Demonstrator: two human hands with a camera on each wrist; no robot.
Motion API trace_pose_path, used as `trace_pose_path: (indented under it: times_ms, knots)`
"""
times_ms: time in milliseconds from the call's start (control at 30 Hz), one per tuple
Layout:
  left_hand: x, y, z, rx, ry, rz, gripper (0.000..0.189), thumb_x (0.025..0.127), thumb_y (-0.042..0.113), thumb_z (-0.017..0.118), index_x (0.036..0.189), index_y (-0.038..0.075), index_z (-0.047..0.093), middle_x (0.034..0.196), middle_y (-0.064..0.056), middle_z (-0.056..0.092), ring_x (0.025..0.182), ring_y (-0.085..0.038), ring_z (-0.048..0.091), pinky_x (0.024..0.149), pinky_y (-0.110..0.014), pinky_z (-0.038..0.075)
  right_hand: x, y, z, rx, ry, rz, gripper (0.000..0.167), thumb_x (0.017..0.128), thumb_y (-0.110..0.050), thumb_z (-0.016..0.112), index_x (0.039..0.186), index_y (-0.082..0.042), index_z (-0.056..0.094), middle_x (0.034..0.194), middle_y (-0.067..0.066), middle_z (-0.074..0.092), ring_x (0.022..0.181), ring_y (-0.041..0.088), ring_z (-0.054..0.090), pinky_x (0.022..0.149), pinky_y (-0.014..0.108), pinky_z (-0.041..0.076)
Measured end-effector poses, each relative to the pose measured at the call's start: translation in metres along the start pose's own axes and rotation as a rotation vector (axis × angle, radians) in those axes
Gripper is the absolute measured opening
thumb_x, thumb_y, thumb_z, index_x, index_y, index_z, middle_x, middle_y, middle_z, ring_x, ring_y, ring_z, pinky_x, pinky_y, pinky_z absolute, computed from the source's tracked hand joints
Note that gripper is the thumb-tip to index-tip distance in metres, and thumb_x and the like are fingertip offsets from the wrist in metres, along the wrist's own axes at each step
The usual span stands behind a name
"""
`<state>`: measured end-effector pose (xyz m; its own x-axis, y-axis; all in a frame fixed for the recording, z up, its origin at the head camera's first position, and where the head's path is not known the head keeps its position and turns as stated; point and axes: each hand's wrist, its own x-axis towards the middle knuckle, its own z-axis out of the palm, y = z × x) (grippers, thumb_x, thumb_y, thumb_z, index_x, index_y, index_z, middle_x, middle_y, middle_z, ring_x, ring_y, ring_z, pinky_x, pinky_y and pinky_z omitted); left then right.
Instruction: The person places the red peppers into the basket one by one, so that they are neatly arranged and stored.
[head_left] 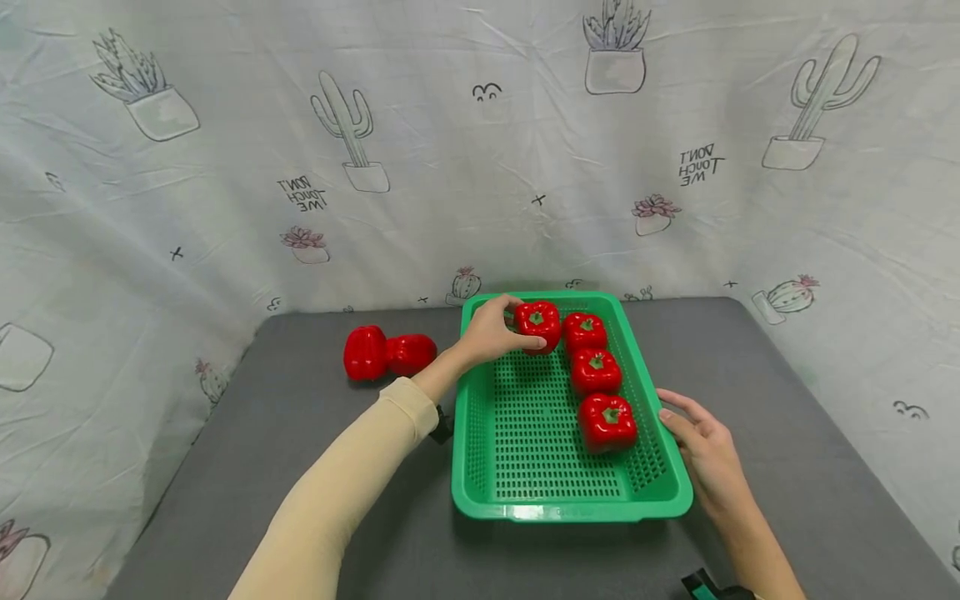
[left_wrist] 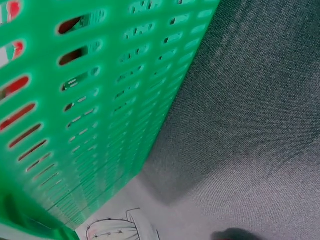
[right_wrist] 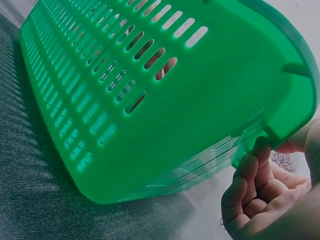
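Note:
My left hand holds a glossy red bell pepper with a green stem inside the far-left part of the green plastic basket. Whether that pepper touches the basket floor I cannot tell. Three more red bell peppers sit in a column along the basket's right side. At the right rim, my right hand pinches the basket edge, thumb on top; in the right wrist view its curled fingers meet the rim from below. The left wrist view shows only the basket's slotted side, with the left hand hidden.
Two red bell peppers lie touching on the grey table, left of the basket. Behind the table hangs a pale cloth printed with cacti. A dark wrist strap shows under the left sleeve, close to the basket's left wall.

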<state>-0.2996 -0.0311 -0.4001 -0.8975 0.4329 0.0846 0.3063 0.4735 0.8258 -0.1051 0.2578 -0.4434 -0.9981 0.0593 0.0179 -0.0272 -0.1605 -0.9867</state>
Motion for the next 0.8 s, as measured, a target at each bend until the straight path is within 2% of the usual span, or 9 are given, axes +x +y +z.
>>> trace_pose_path:
  times_ms: [300, 433, 567, 800]
  knots:
    - [-0.003, 0.006, 0.012, 0.035, 0.021, -0.024, 0.073, 0.079, 0.033, 0.084, 0.137, 0.004, 0.05, 0.12, -0.005, 0.06, 0.101, -0.018, 0.06, 0.076, -0.029, 0.053, -0.006, -0.004, -0.01, 0.019, -0.04, -0.002, 0.042, 0.102, -0.013, 0.055, 0.14, 0.003, 0.044, 0.104, 0.007, 0.071, 0.087, 0.017, 0.07, 0.071, 0.034, 0.058]
    - [-0.006, 0.007, 0.02, 0.085, 0.014, -0.049, 0.073, 0.08, 0.033, 0.084, 0.137, 0.004, 0.049, 0.122, -0.006, 0.059, 0.101, -0.018, 0.059, 0.077, -0.029, 0.052, -0.008, -0.005, -0.014, 0.018, -0.05, 0.011, 0.043, 0.102, -0.014, 0.055, 0.141, 0.002, 0.044, 0.103, 0.008, 0.071, 0.085, 0.017, 0.069, 0.071, 0.034, 0.058]
    - [-0.009, 0.009, 0.028, 0.139, 0.011, -0.047, 0.071, 0.081, 0.033, 0.083, 0.137, 0.005, 0.051, 0.123, -0.008, 0.059, 0.106, -0.021, 0.057, 0.081, -0.031, 0.051, -0.011, -0.007, -0.017, -0.004, -0.051, 0.007, 0.044, 0.102, -0.014, 0.055, 0.141, 0.002, 0.044, 0.103, 0.008, 0.071, 0.085, 0.017, 0.069, 0.071, 0.034, 0.058]
    - [-0.016, 0.011, 0.04, 0.196, 0.06, -0.076, 0.07, 0.08, 0.03, 0.084, 0.136, 0.003, 0.051, 0.125, -0.012, 0.056, 0.114, -0.025, 0.052, 0.089, -0.036, 0.049, -0.014, -0.01, -0.023, -0.007, -0.066, 0.017, 0.043, 0.102, -0.014, 0.055, 0.141, 0.003, 0.044, 0.103, 0.007, 0.071, 0.085, 0.016, 0.069, 0.071, 0.033, 0.058]
